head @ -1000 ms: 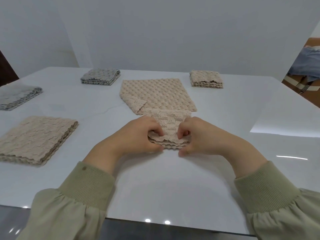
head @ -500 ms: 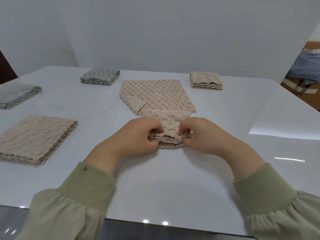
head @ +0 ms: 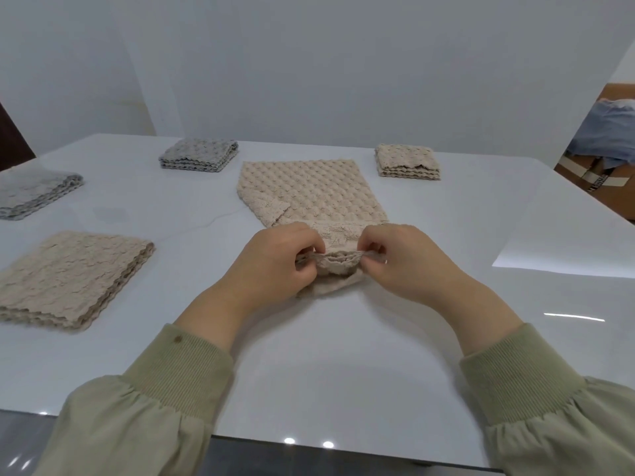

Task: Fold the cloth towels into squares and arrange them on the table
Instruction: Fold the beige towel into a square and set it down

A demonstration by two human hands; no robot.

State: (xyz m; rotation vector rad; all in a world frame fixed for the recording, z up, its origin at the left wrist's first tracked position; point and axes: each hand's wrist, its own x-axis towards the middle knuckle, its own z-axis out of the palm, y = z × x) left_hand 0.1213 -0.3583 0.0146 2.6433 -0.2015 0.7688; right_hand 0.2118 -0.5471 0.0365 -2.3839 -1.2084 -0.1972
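Pinching beige waffle-textured towel (head: 309, 190) near edge, left hand (head: 275, 266) and right hand (head: 405, 262) fingers curled, half-folded, bumpy.

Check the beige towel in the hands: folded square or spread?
Partly folded: far part of the beige towel lies flat on the table; left hand and right hand pinch its layered near edge.

L hand (head: 275, 266) & R hand (head: 409, 266) close together, knuckles up, fingers curled, each pinching lifted near edge of beige bumpy cloth towel (head: 312, 194). Forearms in olive ribbed-cuff sleeves (head: 178, 369) converge fwd.
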